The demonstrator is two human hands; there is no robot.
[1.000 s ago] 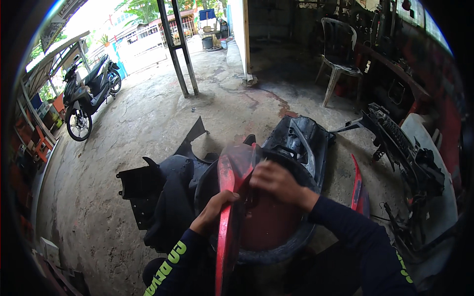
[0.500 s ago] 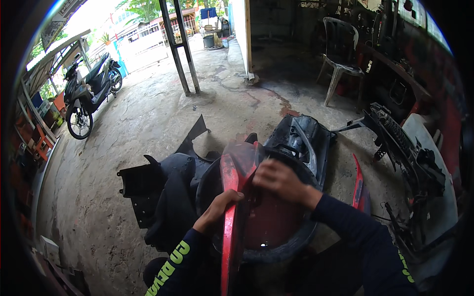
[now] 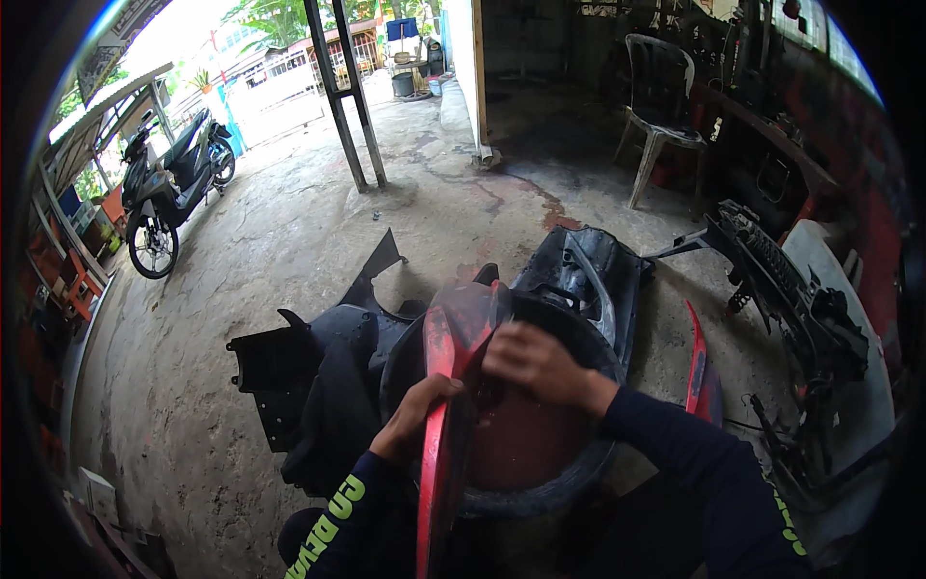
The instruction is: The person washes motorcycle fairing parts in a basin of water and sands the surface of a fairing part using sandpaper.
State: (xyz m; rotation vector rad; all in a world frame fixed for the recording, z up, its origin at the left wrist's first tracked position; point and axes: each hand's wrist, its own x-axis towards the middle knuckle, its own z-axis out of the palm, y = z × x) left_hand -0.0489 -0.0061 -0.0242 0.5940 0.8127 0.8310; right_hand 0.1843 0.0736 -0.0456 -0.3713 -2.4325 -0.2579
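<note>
A long red body panel (image 3: 439, 473), with a dull, scuffed top end, stands tilted over a round black basin (image 3: 598, 463) of reddish-brown liquid. My left hand (image 3: 420, 410) grips the panel's middle, thumb across its edge. My right hand (image 3: 535, 362) is blurred, fingers curled against the panel's upper right side; what they hold, if anything, is hidden. Black plastic panels (image 3: 318, 386) lie left of the basin, and a scuffed grey-black panel (image 3: 588, 261) lies behind it. Another red piece (image 3: 699, 386) is right of the basin.
A black scooter (image 3: 169, 193) stands on the concrete floor at the back left. Metal posts (image 3: 338, 96) rise in the middle. A worn plastic chair (image 3: 661, 130) stands by a bench (image 3: 752, 135) at the back right. A dark scooter frame (image 3: 791, 318) leans on a pale board at the right.
Both hands and the red panel shifted slightly right half a second ago and are now back left. My right hand stays blurred at the panel's upper right side.
</note>
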